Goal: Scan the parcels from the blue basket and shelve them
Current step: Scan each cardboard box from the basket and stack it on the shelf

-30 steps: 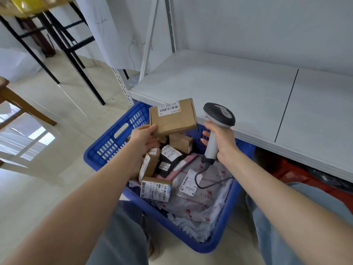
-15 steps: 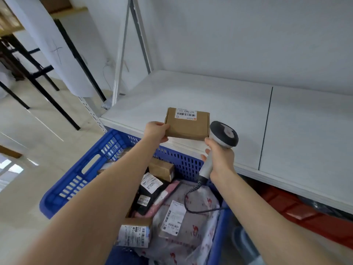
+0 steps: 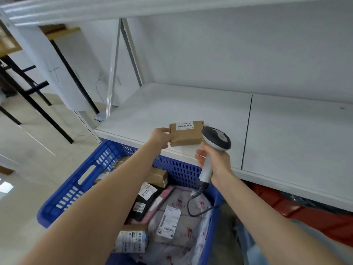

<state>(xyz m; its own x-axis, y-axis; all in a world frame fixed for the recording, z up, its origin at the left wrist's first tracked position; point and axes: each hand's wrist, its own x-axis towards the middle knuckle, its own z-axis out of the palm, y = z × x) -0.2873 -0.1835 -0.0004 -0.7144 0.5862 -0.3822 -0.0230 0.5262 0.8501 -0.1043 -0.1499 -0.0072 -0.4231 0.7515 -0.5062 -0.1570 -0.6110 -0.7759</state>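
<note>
My left hand (image 3: 160,136) grips the left end of a small brown cardboard parcel (image 3: 186,133) with a white barcode label on top. The parcel sits on or just above the front part of the white shelf (image 3: 210,108); I cannot tell whether it touches. My right hand (image 3: 214,161) holds a grey handheld scanner (image 3: 215,139) by its handle, head up, just right of the parcel. Below, the blue basket (image 3: 80,180) holds several parcels: brown boxes, a black bag, a pink bag and a grey printed bag.
The shelf board runs right past a seam (image 3: 247,129), under an upper shelf edge (image 3: 133,8). A red crate (image 3: 305,217) sits under the shelf. The scanner's coiled cable (image 3: 194,203) hangs into the basket. Black table legs (image 3: 38,92) stand at the left.
My left hand has carried the brown parcel up from the basket and forward over the shelf. The right hand with the scanner has stayed beside it. My view has tilted upward.
</note>
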